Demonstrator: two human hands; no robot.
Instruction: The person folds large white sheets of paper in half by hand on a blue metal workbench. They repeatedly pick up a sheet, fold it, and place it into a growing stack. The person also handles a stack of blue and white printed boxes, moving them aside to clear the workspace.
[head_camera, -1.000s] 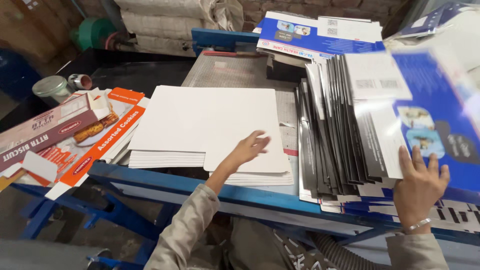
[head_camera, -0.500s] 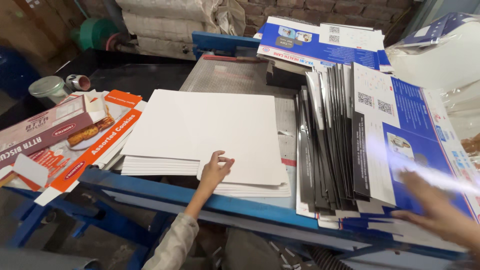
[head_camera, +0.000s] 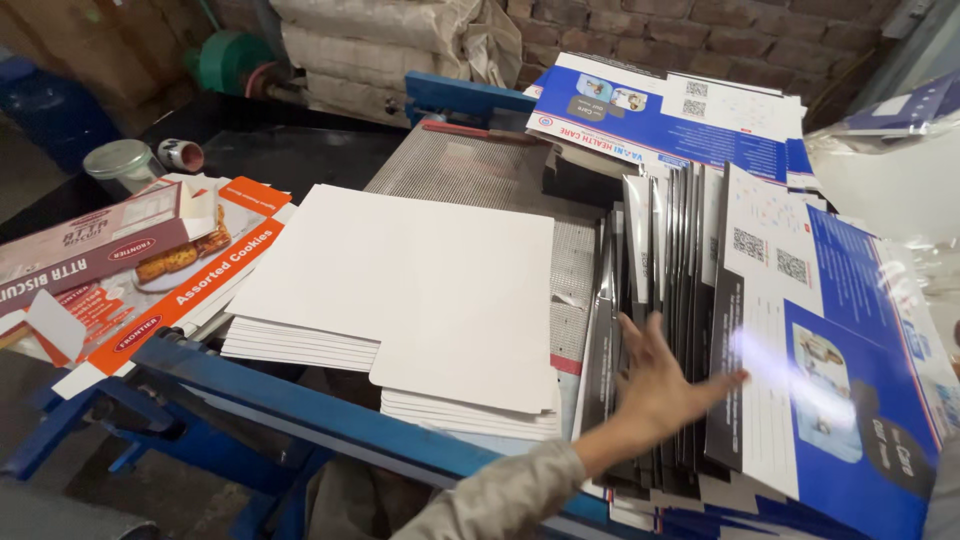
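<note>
Blue-printed flat carton blanks (head_camera: 840, 370) lie fanned in an overlapping stack on the right part of the blue metal table (head_camera: 300, 405), their dark and white edges showing in a row toward the left. One hand (head_camera: 665, 385) reaches in from the lower edge over this stack, its sleeve grey-beige; judging by where the arm enters, it looks like the left hand. Its fingers (head_camera: 632, 335) are spread wide and flat, holding nothing, with the palm over the dark edges of the fanned blanks and the thumb pointing right toward the topmost blue blank. Whether the palm presses on the blanks or only hovers just above them cannot be told. The right hand is out of view.

Just beside the hand, to its left, sits a stack of plain white card sheets (head_camera: 420, 280), the top sheet notched at its near left corner. Behind it is a grey ribbed plate (head_camera: 470, 170). A second pile of blue-and-white printed blanks (head_camera: 665, 110) lies at the far right, against a brick wall (head_camera: 740, 40). On the far left lie orange and maroon biscuit carton blanks (head_camera: 150, 270), with a lidded glass jar (head_camera: 118, 162) and a small tin (head_camera: 182, 155) behind them.
</note>
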